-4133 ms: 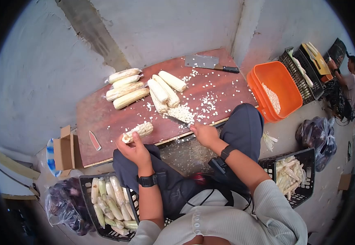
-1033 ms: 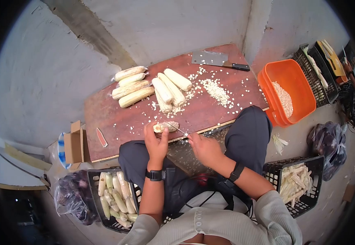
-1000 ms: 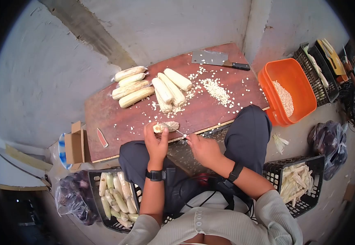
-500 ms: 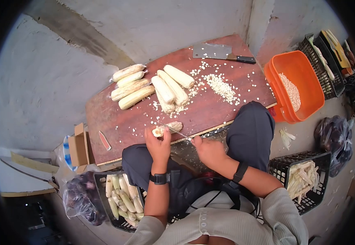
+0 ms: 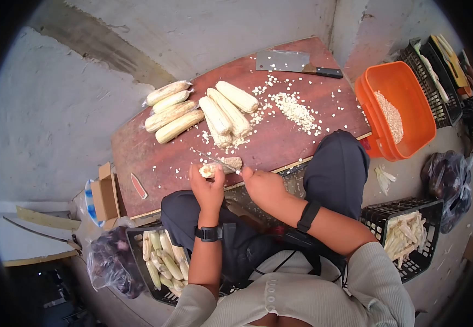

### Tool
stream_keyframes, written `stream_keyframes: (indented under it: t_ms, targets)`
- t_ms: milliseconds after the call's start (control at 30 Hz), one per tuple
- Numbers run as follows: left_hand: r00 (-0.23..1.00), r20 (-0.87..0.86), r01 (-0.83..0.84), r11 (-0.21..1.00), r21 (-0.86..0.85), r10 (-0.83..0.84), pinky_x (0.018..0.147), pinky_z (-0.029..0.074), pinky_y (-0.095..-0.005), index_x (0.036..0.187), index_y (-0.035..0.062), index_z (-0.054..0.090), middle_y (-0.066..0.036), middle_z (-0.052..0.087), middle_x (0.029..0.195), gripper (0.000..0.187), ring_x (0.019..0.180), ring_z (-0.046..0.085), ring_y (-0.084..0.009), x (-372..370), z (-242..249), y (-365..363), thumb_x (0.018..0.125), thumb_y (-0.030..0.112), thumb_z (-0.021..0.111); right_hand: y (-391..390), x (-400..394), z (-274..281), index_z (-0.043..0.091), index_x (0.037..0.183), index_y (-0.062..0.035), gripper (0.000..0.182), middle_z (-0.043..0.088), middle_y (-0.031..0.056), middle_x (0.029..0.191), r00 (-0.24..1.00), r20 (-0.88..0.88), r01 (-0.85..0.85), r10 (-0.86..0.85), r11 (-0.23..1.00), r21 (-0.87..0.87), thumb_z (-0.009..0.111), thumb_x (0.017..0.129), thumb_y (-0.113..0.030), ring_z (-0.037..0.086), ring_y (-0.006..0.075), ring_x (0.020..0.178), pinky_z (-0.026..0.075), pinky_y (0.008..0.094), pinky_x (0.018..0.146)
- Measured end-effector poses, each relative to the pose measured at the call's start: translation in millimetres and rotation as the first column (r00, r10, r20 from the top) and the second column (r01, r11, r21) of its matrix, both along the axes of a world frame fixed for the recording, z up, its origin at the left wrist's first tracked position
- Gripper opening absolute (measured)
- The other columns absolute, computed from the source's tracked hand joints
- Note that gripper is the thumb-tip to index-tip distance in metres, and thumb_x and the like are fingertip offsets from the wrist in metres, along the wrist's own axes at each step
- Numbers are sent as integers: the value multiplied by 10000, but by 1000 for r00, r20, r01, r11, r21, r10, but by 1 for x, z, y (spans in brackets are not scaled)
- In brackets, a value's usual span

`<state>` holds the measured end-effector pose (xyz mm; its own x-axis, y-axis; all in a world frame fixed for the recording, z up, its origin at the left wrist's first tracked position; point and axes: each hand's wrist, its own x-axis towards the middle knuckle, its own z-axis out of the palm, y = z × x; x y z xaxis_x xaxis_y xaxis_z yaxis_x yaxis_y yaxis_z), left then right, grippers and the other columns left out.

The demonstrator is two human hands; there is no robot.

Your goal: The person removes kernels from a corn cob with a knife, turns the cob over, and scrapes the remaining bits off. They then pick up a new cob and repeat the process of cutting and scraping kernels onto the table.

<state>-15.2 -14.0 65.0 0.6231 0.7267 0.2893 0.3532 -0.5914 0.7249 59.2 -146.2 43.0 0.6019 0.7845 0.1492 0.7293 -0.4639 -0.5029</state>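
My left hand point(image 5: 209, 186) grips an ear of corn point(image 5: 231, 162) near the front edge of the red table point(image 5: 154, 158). In my closed right hand point(image 5: 263, 185) is a thin-bladed knife point(image 5: 214, 158), its blade lying across the corn and pointing up and left. Part of the ear is hidden behind my left fingers. Beyond my hands, several bare corn ears point(image 5: 228, 115) lie stacked, with wrapped corn ears point(image 5: 172, 111) to their left. Loose kernels point(image 5: 296, 113) form a pile on the right side of the table.
A cleaver point(image 5: 283, 61) lies at the table's far edge. To the left is a small red blade-shaped piece point(image 5: 138, 186). An orange bucket point(image 5: 371, 109) with kernels stands at the right. Black crates hold unpeeled corn point(image 5: 165, 259) and husks point(image 5: 405, 237) beside my legs.
My right hand and the knife have moved left, carrying the blade further across the corn. My left hand has shifted slightly left and still holds the ear. The view has shifted a little.
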Motion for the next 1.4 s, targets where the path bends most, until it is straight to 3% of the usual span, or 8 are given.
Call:
stream_keyframes:
  t_ms: [67, 167, 400, 500, 600, 767, 1000, 1400]
  targets:
    - [995, -26, 100, 981, 168, -96, 670, 418, -397, 864, -33, 491, -172, 490, 815, 304, 728, 504, -317, 0, 1, -11, 803, 186, 692, 14, 3, 0, 513, 853, -43, 92, 620, 109, 624, 1000, 13, 22, -21, 999, -31, 501, 849, -135, 658, 278, 602, 512, 385, 482]
    - [997, 75, -29, 999, -44, 32, 670, 417, -389, 866, -37, 487, -172, 481, 810, 307, 717, 492, -312, -5, -15, 3, 804, 185, 691, 26, 9, -7, 530, 860, -40, 115, 636, 126, 641, 1000, -19, -5, 5, 1000, -29, 491, 872, -147, 664, 292, 626, 519, 403, 513]
    - [993, 109, -45, 999, -21, 47, 707, 427, -392, 889, -40, 490, -168, 495, 868, 304, 756, 511, -306, -6, -4, -9, 803, 176, 686, 16, 23, -12, 564, 927, -11, 253, 666, 182, 823, 904, -419, -27, 85, 989, 142, 464, 950, -242, 641, 375, 776, 497, 468, 691]
    - [985, 141, -101, 995, 24, 96, 727, 431, -399, 918, -41, 504, -176, 508, 897, 306, 785, 525, -314, -9, -11, -8, 802, 175, 686, 6, 24, -10, 567, 927, -14, 258, 665, 175, 875, 890, -455, 139, -38, 972, 191, 489, 936, -260, 627, 383, 801, 486, 476, 703]
    - [991, 91, -97, 995, -28, 99, 742, 430, -400, 944, -41, 513, -183, 515, 923, 317, 808, 531, -318, -14, -10, -5, 800, 180, 688, -16, 20, 26, 574, 924, -27, 247, 661, 178, 844, 943, -331, 37, -15, 997, 61, 487, 939, -258, 631, 372, 769, 488, 474, 671]
    - [987, 116, -108, 992, -60, 115, 762, 427, -401, 951, -38, 523, -182, 521, 919, 323, 827, 532, -322, -18, -11, -4, 803, 196, 689, -32, -5, 12, 547, 899, -12, 282, 640, 190, 739, 990, -136, -20, 24, 999, 27, 470, 957, -277, 635, 348, 659, 500, 451, 584]
    - [990, 97, -102, 995, -8, 102, 741, 425, -398, 898, -19, 546, -154, 536, 874, 300, 811, 534, -309, -12, -4, -6, 776, 191, 722, -35, -16, 14, 531, 848, -11, 313, 611, 150, 595, 989, -151, -9, -11, 992, -130, 481, 954, -302, 638, 326, 569, 507, 428, 528]
    - [989, 127, -75, 996, -42, 80, 651, 414, -389, 752, -9, 517, -139, 518, 756, 251, 692, 513, -307, -1, -6, 0, 726, 127, 727, -13, -10, -8, 519, 869, -4, 225, 635, 164, 656, 978, -210, -32, 4, 991, -131, 480, 939, -214, 650, 334, 620, 512, 426, 550]
